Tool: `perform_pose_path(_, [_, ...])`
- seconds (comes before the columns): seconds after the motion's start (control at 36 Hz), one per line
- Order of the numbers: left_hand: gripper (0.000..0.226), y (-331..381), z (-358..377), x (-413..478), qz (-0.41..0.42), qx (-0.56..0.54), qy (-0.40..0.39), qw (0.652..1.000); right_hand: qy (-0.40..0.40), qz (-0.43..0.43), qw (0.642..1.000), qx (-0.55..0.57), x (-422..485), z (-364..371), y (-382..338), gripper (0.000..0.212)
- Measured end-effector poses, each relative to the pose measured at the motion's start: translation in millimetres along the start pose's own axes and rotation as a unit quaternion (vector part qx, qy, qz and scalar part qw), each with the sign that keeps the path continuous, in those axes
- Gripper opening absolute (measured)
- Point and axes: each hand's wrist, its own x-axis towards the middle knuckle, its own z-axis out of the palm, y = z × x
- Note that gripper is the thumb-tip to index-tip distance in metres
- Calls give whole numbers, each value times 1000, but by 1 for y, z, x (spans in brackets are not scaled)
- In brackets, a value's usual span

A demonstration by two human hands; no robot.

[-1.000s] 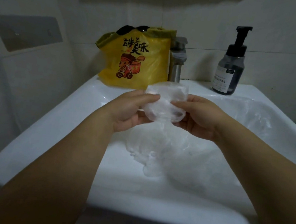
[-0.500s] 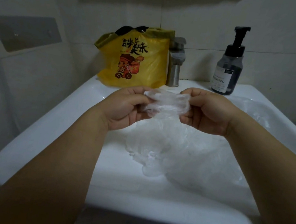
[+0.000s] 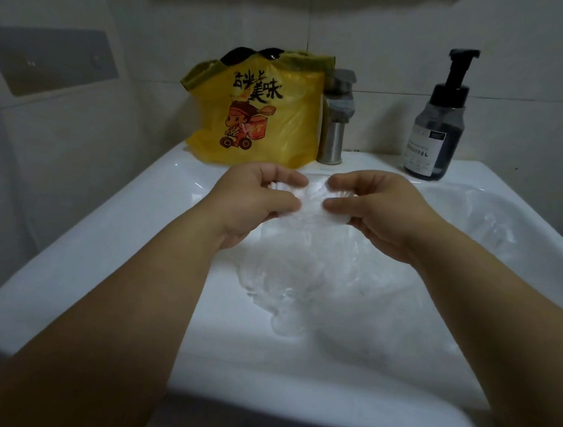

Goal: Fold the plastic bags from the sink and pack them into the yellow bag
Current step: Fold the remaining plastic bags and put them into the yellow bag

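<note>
A small folded clear plastic bag [image 3: 312, 200] is held over the white sink [image 3: 106, 237]. My left hand [image 3: 257, 199] pinches its left end and my right hand [image 3: 377, 208] pinches its right end, thumbs and fingers nearly meeting. Below them a heap of crumpled clear plastic bags [image 3: 335, 287] fills the basin. The yellow bag [image 3: 265, 115], printed with black characters and a cartoon rider, stands upright on the sink's back ledge to the left of the tap, its mouth open at the top.
A steel tap [image 3: 336, 115] rises behind my hands. A dark pump bottle [image 3: 436, 125] stands on the back ledge at the right. Tiled walls close in behind and on the left, with a grey panel [image 3: 47, 60] on the left wall.
The bag has been folded down from a taller bundle to a narrow strip. Both hands have drawn closer together and turned knuckles-up.
</note>
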Motion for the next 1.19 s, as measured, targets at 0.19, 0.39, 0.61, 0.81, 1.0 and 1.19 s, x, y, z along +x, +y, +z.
perform_pose_path(0.19, [39, 5, -2, -2, 17, -62, -13, 998, -60, 101, 992, 35, -2, -8, -7, 33])
perform_pose_path(0.39, [82, 4, -2, 8, 26, -268, 39, 962, -31, 49, 992, 110, -2, 1, -5, 15])
perform_pose_path(0.61, [34, -1, 40, -2, -68, -176, -50, 981, -53, 8, 993, 104, -6, 21, 8, 12])
perform_pose_path(0.81, [31, 4, 26, 6, -38, -254, 28, 966, -40, 29, 997, 59, -2, 21, 7, 9])
perform_pose_path(1.0, [34, 6, 17, 8, -6, -299, 30, 954, -60, 45, 997, 33, -3, 22, 7, 10])
perform_pose_path(1.19, [29, 8, 12, 9, -24, -350, 31, 936, -57, 51, 990, 120, -3, 20, 5, 10])
